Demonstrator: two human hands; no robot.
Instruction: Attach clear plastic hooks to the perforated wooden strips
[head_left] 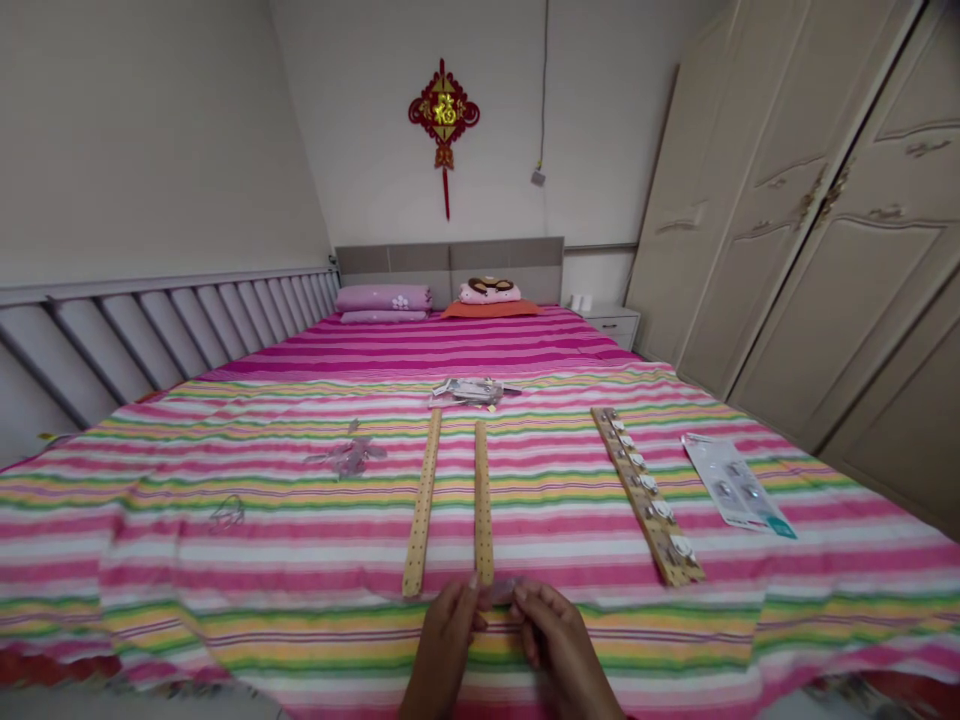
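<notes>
Left hand [452,618] and right hand [551,622] pinching translucent piece [501,592]; details blurred; wooden strip [483,500], near end obscured

The small translucent piece [502,592] between the fingers [466,603] is too blurred to identify. The bottom edge crops both forearms [431,680], the right edge the wardrobe [847,290], the top edge the hanging cable [544,80].

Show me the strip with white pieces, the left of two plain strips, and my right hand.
Strip with white pieces [683,577]: head view, bare near end.
Left plain strip [422,505]: head view, about mid-length.
Right hand [553,622]: head view, back of it.
</notes>
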